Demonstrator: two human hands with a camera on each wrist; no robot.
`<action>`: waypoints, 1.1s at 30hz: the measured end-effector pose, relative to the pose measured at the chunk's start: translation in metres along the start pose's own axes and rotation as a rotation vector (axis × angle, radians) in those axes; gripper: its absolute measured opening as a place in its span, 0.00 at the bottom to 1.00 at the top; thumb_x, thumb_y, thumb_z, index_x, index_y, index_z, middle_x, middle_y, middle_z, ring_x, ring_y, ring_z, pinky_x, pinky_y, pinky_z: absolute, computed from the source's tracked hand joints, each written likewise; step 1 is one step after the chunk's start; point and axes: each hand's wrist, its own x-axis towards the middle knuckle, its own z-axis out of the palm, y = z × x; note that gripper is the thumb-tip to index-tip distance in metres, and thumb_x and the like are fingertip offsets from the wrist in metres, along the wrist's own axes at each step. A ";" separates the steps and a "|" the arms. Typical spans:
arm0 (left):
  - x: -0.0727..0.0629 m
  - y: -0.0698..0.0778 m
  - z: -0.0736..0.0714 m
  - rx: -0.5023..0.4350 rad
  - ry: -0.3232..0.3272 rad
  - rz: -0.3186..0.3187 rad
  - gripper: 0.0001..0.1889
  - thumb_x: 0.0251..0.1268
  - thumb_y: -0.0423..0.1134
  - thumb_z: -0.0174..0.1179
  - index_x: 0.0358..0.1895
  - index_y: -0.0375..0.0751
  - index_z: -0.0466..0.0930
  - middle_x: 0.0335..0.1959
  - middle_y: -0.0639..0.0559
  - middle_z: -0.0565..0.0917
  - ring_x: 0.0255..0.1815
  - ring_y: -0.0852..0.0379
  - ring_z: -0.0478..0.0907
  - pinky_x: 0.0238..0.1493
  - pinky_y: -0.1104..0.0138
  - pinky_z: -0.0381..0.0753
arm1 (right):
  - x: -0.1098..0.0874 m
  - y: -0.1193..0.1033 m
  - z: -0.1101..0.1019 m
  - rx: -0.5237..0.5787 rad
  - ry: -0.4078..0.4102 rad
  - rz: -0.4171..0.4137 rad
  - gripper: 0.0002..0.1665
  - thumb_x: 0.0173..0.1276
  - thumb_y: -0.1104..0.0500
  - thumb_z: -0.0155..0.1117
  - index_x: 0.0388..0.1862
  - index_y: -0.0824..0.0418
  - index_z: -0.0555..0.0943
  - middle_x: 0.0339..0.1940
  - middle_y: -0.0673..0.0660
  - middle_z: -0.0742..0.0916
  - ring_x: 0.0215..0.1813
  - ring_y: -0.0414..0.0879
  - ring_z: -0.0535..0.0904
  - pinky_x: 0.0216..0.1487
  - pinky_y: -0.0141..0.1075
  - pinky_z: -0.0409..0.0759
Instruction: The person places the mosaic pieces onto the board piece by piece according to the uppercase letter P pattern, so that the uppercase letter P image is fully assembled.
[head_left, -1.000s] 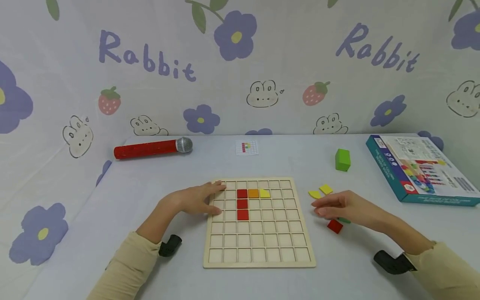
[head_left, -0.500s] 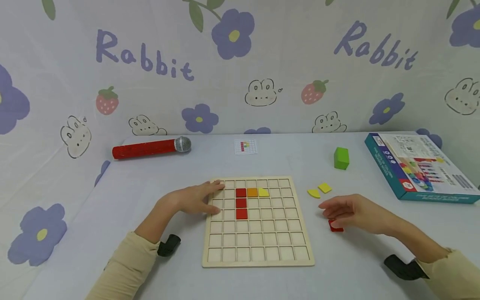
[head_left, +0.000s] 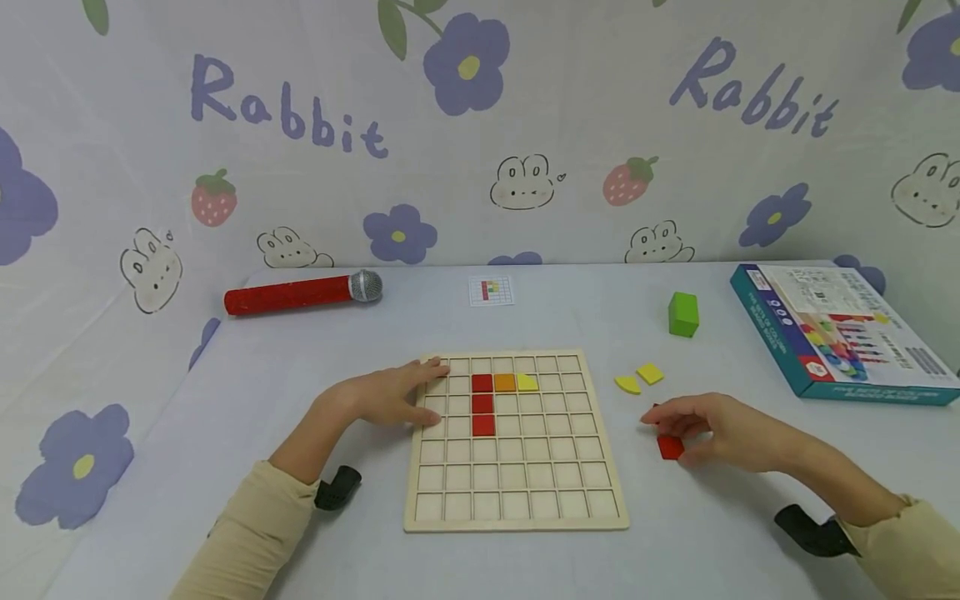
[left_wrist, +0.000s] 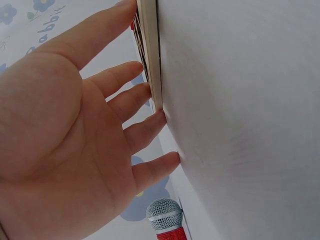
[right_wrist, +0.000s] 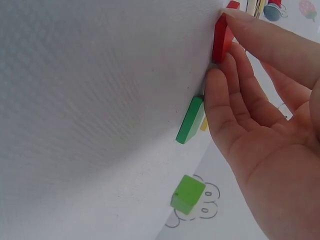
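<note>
My left hand point(head_left: 390, 396) lies at the left edge of a wooden grid board point(head_left: 517, 527), fingers spread, the tips right at its rim. On the board, red tiles point(head_left: 483, 404) form a short column, with an orange tile point(head_left: 505, 382) and a yellow rounded tile point(head_left: 527, 382) beside the top one. Right of the board, my right hand point(head_left: 727, 429) holds a red tile point(head_left: 670, 447) by its edges, between thumb and fingers, low over the table. A second red piece point(right_wrist: 233, 5) shows behind it. A green tile point(right_wrist: 191, 120) lies close to the fingertips, hidden in the head view.
Two yellow tiles point(head_left: 650, 373) lie beyond my right hand. Farther back stand a green block point(head_left: 683, 314) and a teal-edged box point(head_left: 847, 333). A small pattern card point(head_left: 491, 292) lies behind the board, and a red microphone point(head_left: 300, 294) at the back left.
My right hand has drawn back slightly to the right from the yellow tiles and come to the red tile, its thumb now at the tile's edge. The left hand stays put.
</note>
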 end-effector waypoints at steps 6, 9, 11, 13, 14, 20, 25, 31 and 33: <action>0.001 0.001 0.000 -0.017 -0.003 0.003 0.40 0.65 0.49 0.61 0.76 0.47 0.50 0.77 0.47 0.47 0.76 0.47 0.41 0.70 0.50 0.48 | 0.000 -0.005 0.002 -0.050 0.010 -0.008 0.27 0.57 0.70 0.70 0.57 0.62 0.78 0.49 0.55 0.83 0.49 0.50 0.77 0.49 0.33 0.78; 0.001 0.000 0.000 -0.016 -0.001 0.008 0.40 0.65 0.49 0.61 0.76 0.47 0.50 0.77 0.47 0.47 0.76 0.47 0.41 0.70 0.50 0.49 | 0.001 -0.008 0.003 -0.075 0.013 0.013 0.27 0.56 0.70 0.70 0.56 0.62 0.79 0.47 0.53 0.82 0.48 0.50 0.76 0.49 0.35 0.79; 0.001 0.000 0.000 -0.012 0.001 0.011 0.40 0.65 0.49 0.61 0.76 0.47 0.50 0.77 0.47 0.47 0.76 0.47 0.41 0.70 0.50 0.49 | 0.001 -0.009 0.003 -0.084 0.018 0.031 0.28 0.55 0.70 0.71 0.56 0.61 0.79 0.46 0.51 0.82 0.47 0.50 0.76 0.48 0.33 0.79; 0.001 0.000 0.000 -0.006 0.001 0.011 0.40 0.65 0.49 0.61 0.76 0.47 0.50 0.77 0.47 0.47 0.76 0.47 0.40 0.70 0.50 0.48 | 0.001 -0.009 0.003 -0.095 0.023 0.033 0.28 0.55 0.70 0.71 0.56 0.62 0.79 0.43 0.51 0.81 0.46 0.49 0.75 0.46 0.33 0.79; 0.000 0.000 0.000 -0.003 0.001 0.013 0.40 0.65 0.50 0.60 0.76 0.47 0.50 0.77 0.47 0.47 0.76 0.46 0.40 0.70 0.49 0.48 | 0.002 -0.009 0.003 -0.097 0.027 0.034 0.27 0.54 0.70 0.72 0.55 0.62 0.79 0.42 0.51 0.80 0.45 0.49 0.74 0.45 0.32 0.79; 0.001 -0.001 0.001 -0.001 0.003 0.022 0.41 0.65 0.49 0.61 0.76 0.46 0.50 0.77 0.48 0.47 0.76 0.45 0.40 0.70 0.49 0.47 | 0.002 -0.007 0.002 -0.058 0.044 0.074 0.21 0.54 0.64 0.74 0.48 0.60 0.83 0.35 0.51 0.78 0.41 0.49 0.72 0.37 0.30 0.76; 0.001 -0.001 0.001 -0.009 0.000 0.018 0.40 0.65 0.49 0.61 0.76 0.46 0.50 0.77 0.49 0.47 0.76 0.47 0.39 0.71 0.51 0.46 | 0.002 -0.002 0.001 -0.069 0.044 0.107 0.17 0.54 0.59 0.75 0.44 0.57 0.84 0.32 0.50 0.79 0.39 0.47 0.72 0.34 0.30 0.75; 0.001 -0.001 0.001 -0.006 0.005 0.014 0.41 0.65 0.49 0.61 0.76 0.47 0.50 0.77 0.49 0.47 0.76 0.47 0.40 0.70 0.50 0.47 | 0.003 0.000 -0.003 -0.103 0.094 0.113 0.11 0.57 0.58 0.73 0.40 0.57 0.86 0.30 0.48 0.82 0.36 0.46 0.74 0.32 0.30 0.76; 0.001 -0.001 0.001 -0.006 0.004 0.013 0.41 0.65 0.50 0.61 0.76 0.47 0.50 0.77 0.49 0.47 0.76 0.47 0.40 0.70 0.50 0.47 | 0.004 0.000 -0.003 -0.083 0.113 0.134 0.12 0.58 0.59 0.72 0.41 0.58 0.86 0.33 0.49 0.84 0.37 0.46 0.75 0.33 0.30 0.77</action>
